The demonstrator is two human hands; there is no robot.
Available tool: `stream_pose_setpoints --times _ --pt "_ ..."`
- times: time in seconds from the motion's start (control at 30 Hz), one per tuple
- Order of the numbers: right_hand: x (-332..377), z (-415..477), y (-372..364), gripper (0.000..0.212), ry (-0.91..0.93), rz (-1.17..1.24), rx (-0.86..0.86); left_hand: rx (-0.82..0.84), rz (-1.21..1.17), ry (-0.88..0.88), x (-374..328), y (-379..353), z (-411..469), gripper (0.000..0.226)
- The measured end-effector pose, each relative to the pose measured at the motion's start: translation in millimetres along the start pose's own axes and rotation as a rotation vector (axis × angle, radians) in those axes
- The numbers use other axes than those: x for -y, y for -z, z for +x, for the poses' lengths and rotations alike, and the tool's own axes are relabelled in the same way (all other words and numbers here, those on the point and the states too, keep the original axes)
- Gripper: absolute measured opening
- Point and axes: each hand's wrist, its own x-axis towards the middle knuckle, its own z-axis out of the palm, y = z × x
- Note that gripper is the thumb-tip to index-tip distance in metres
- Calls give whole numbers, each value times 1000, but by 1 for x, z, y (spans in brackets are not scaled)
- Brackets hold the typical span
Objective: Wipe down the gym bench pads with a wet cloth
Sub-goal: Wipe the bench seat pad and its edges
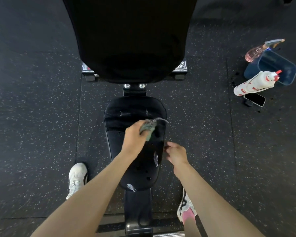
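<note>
Here, my left hand (133, 139) is closed around the bunched grey-green cloth (148, 128) and presses it onto the seat pad (135, 110) of the bench, toward the pad's right side and about halfway along its length. A thin tail of the cloth sticks out past my fingers over the right edge. The pad looks glossy, with faint streaks on the stretch just beyond the cloth and a few pale scuffed patches nearer to me.

My right hand (176, 154) sits at the right edge of the seat pad with its fingers curled in; I cannot tell whether they grip the edge or only touch it.

The big black back pad (130, 40) rises beyond the seat, with two bolts in the gap between the two pads.

My white shoes stand on the speckled rubber floor (32, 117), the left shoe (77, 178) and the right shoe (184, 207) on either side of the bench frame.

Off to the right on the floor, well apart from the bench, are a blue bin (277, 69), a pink spray bottle (256, 51) behind it, a white bottle with red print (253, 84) lying against its front, and a phone (255, 99) just beside that bottle.
</note>
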Motion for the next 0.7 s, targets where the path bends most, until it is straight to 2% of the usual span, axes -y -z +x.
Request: stream_pose_setpoints --times 0.13,0.23,0.4,0.53,0.6,0.7 --pt "1 -5 -10 49 27 1 -24 -412 10 185 36 46 -12 20" --pt "5 -14 -17 52 43 -17 -14 -591 21 349 59 64 -17 22" --pt "5 -13 -22 55 45 -36 -11 -556 112 371 68 58 -16 28" --pt "-2 -3 -25 56 32 -32 -23 -595 238 386 59 43 -16 30" --pt "-2 -3 -24 56 31 -40 -25 -594 299 338 54 35 -18 31" --pt "2 -8 -21 55 41 -2 -18 -445 433 188 38 8 -24 37"
